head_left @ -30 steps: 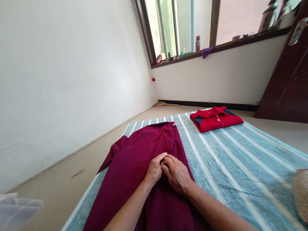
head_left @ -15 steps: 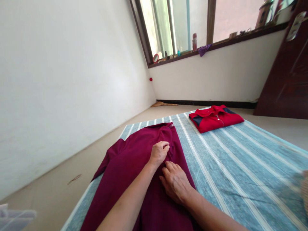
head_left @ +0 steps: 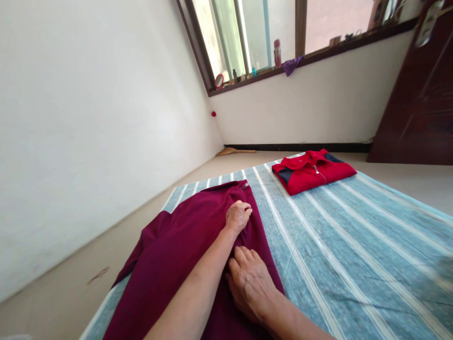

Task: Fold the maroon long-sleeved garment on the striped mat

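Note:
A maroon shirt (head_left: 166, 255) lies spread lengthwise on the bed's striped blue sheet, its collar end away from me and one sleeve out to the left. My left hand (head_left: 239, 216) is closed, pinching the cloth just below the collar near the shirt's right side. Closer to me, my right hand (head_left: 252, 283) has its fingers curled down onto the same garment, gripping a bit of fabric; its fingertips are partly hidden. Beyond them to the right sits a folded red jacket (head_left: 314, 172) with dark blue shoulders and a zip.
The striped blue sheet (head_left: 339, 250) stretches to the right. A white wall (head_left: 88, 118) stands on the left. At the back are a windowsill (head_left: 269, 74) with small bottles, a broom (head_left: 233, 151) on the floor, and a dark red door (head_left: 410, 108).
My left hand has shifted slightly up the shirt, and my right hand has moved a little nearer to me. The view has turned slightly right.

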`<move>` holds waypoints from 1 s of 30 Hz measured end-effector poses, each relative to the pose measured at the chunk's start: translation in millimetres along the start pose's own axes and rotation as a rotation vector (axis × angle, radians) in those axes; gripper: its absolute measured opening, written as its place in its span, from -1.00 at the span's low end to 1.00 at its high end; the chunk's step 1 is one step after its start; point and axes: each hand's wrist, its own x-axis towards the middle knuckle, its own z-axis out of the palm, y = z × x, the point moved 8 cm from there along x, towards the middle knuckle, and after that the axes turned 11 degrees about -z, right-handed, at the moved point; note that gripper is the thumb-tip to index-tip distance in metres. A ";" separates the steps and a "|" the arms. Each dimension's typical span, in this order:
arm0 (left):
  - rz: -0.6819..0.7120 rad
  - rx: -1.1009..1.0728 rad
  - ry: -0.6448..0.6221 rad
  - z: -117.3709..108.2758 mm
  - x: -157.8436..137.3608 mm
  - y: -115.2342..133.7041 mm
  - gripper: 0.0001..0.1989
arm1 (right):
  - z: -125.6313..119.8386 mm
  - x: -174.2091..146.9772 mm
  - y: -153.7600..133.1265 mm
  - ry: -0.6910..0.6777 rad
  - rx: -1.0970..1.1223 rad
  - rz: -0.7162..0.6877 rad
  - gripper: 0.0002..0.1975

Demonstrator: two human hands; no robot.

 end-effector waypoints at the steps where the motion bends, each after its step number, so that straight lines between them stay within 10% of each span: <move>1: 0.002 0.007 -0.002 0.8 0.6 0.7 -0.87 | 0.9 0.3 0.1 -0.003 -0.003 -0.002 -0.92; 30: 0.262 0.451 -0.164 22.3 -1.3 43.8 -0.79 | 4.5 0.8 -1.1 -0.005 -0.016 -0.042 -0.84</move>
